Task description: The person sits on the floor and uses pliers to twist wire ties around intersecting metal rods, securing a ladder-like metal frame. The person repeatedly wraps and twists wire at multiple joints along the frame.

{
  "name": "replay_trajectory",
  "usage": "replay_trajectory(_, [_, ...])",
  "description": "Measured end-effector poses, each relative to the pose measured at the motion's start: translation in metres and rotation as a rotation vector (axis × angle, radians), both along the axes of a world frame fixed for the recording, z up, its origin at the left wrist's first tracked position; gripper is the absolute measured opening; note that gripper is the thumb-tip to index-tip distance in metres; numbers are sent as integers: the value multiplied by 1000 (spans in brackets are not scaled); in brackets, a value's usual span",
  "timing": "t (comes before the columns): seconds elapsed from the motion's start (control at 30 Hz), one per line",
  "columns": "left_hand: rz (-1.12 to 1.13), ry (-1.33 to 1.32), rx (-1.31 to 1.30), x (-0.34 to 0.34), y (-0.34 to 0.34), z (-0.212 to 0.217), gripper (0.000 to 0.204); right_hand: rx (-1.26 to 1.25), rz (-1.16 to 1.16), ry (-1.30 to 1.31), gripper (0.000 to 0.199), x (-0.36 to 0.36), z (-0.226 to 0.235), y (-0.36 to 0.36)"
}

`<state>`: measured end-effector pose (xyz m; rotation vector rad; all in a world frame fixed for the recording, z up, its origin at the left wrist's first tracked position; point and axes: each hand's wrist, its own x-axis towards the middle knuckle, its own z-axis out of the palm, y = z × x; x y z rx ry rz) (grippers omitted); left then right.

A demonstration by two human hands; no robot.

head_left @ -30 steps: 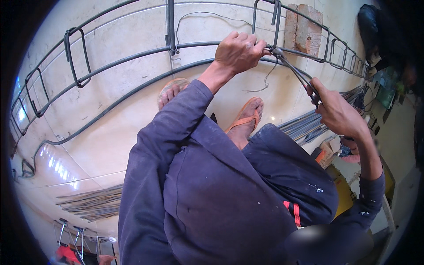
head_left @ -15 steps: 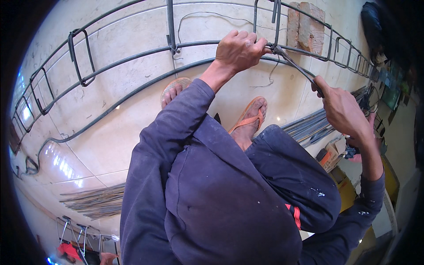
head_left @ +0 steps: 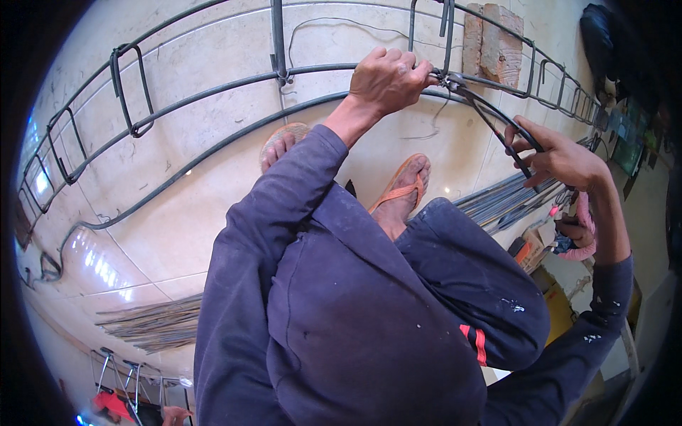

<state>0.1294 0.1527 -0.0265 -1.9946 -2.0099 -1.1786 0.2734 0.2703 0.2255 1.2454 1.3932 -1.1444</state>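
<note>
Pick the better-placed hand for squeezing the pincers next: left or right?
Right, most likely. The right hand holds the pincers by their spread handles, with the tool's head at the bar joint. The left hand looks occupied, closed on the steel bar beside it.

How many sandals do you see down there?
2: one sandal on the left foot, by the left forearm; another on the right foot, by the right knee. More may be hidden.

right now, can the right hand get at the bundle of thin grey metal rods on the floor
Probably, but not freely: the right hand holds long-handled dark metal pincers, which may need letting go first. The bundle of thin grey metal rods lies nearby, nothing visibly blocking the way.
</note>
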Motion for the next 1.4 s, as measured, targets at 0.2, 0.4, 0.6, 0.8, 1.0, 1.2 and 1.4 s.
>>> replay_trajectory(0.2, [-11, -6, -6, 2, 0, 2, 31, 48, -290, 142, 50, 43, -22, -27])
replay_trajectory(0.4, [-8, 18, -12, 1, 0, -1, 30, 367, 313, 330, 51, 50, -33, -45])
replay_trajectory(0.6, [3, 55, -12, -1, 0, 1, 31, 320, 272, 374, 51, 42, -29, -49])
replay_trajectory(0.8, [9, 58, 5, 1, 2, -2, 31, 466, 322, 205, 48, 44, -38, -74])
replay_trajectory(1.0, [0, 71, -5, -1, 0, 0, 29, 558, -111, 267, 24, 54, -66, -106])
replay_trajectory(1.2, [-26, 70, 0, 0, 2, 1, 29, 352, -829, 464, 20, 74, -119, -147])
replay_trajectory(1.4, [-59, 139, 7, -7, 2, 2, 26, 311, -868, 583, 21, 80, -140, -151])
